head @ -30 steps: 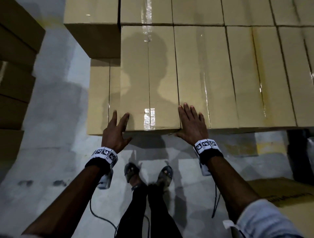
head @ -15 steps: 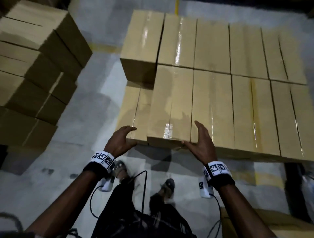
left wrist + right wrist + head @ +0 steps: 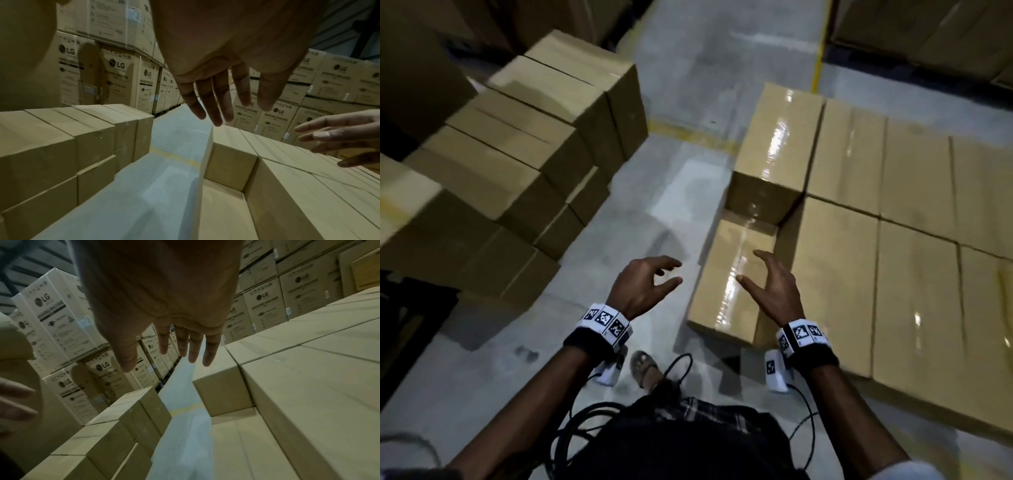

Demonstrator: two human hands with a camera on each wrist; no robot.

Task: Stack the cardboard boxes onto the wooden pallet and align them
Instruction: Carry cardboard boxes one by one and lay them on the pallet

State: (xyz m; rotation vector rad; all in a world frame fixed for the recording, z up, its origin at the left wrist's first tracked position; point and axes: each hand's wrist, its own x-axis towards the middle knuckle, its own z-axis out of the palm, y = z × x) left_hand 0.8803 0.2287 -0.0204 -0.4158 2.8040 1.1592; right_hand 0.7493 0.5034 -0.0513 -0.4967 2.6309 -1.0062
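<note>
Nearest the camera, both hands are hanging free in the air, holding nothing: the left hand (image 3: pixel 643 287) is hovering over the bare floor (image 3: pixel 592 342) with its fingers loosely spread, and the right hand (image 3: pixel 774 291) is hovering with fingers relaxed above the near end of a lower box (image 3: pixel 729 284). Neither is touching cardboard, which suits a pause between one box and the next. Just beyond them, that lower box is lying one level down from the finished top layer (image 3: pixel 893 240), leaving a single-box notch at the corner, probably the slot waiting to be filled. Behind the notch, an upper box (image 3: pixel 774 164) is sitting flush with its neighbours. The pallet itself is hidden beneath the load. Across the aisle to the left, the supply stack (image 3: pixel 517 164) is standing in stepped rows, well apart from the load, presumably so boxes can be lifted off in turn. Farthest off, printed washing-machine cartons (image 3: pixel 117 78) are lining the wall.
</note>
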